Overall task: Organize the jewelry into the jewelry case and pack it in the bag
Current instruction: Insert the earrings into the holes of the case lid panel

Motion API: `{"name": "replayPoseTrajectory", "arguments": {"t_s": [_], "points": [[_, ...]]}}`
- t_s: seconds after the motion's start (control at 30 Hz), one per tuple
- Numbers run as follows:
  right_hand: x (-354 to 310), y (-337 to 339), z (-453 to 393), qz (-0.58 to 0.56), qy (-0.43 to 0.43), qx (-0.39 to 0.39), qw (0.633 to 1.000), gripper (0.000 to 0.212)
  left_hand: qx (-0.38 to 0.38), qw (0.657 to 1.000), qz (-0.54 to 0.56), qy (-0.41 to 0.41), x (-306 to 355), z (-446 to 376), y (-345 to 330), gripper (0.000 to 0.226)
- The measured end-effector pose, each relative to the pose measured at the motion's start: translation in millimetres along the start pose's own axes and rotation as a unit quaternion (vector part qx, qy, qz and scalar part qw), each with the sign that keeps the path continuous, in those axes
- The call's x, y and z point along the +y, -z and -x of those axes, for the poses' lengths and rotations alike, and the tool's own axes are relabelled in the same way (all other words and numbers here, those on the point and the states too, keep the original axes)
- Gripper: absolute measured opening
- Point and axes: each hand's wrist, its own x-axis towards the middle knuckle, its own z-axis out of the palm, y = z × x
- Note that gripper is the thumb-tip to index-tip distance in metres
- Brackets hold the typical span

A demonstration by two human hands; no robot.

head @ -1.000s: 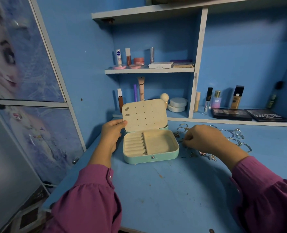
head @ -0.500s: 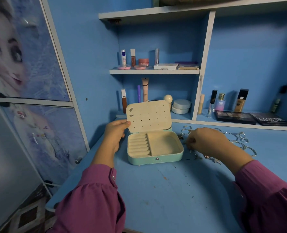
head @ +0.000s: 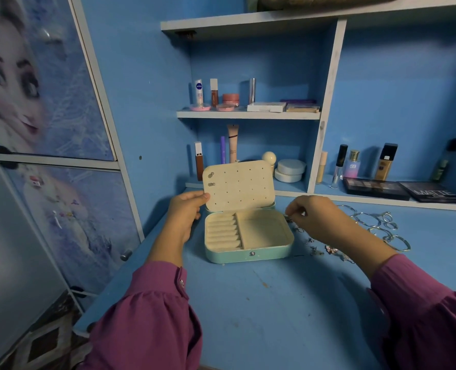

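My left hand [head: 186, 209] grips the lower left corner of the cream, hole-dotted lid [head: 238, 185] of the mint-green rounded jewelry case [head: 248, 256], thumb on the front of the panel, holding it upright. The case lies open on the blue painted surface [head: 274, 303], its cream lining split into ring rolls on the left and one plain compartment on the right. Two small dark stud earrings [head: 211, 179] sit in the lid's upper left holes.

My right hand [head: 317, 217] hovers just beside the case's right rim, fingertips curled together and pinching a small metal piece [head: 289, 218]; I cannot tell what kind it is. More small silver pieces [head: 315, 248] lie scattered on the surface beneath my wrist, and a cluster of thin silver bangles [head: 376, 225] lies further right, well apart from the case.

Behind, the blue shelf [head: 248, 114] carries tubes, jars and flat boxes, and two dark makeup palettes [head: 403, 189] lie on the lower ledge.
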Motion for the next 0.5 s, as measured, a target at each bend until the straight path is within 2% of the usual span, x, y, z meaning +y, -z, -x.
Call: {"name": "replayPoseTrajectory", "arguments": {"t_s": [0.27, 0.33, 0.5], "points": [[-52.4, -33.7, -26.9, -0.085, 0.090, 0.023, 0.992, 0.019, -0.014, 1.000, 0.012, 0.013, 1.3, -1.2, 1.2, 0.020], [-67.3, -43.9, -32.5, -0.137, 0.084, 0.040, 0.986, 0.016, -0.027, 0.999, 0.020, 0.016, 2.1, -0.3, 1.5, 0.016], [-94.6, -64.2, -46.0, -0.223, 0.064, 0.085, 0.969, 0.029, -0.056, 0.998, 0.031, 0.015, 5.5, 1.3, 3.6, 0.004]]}}
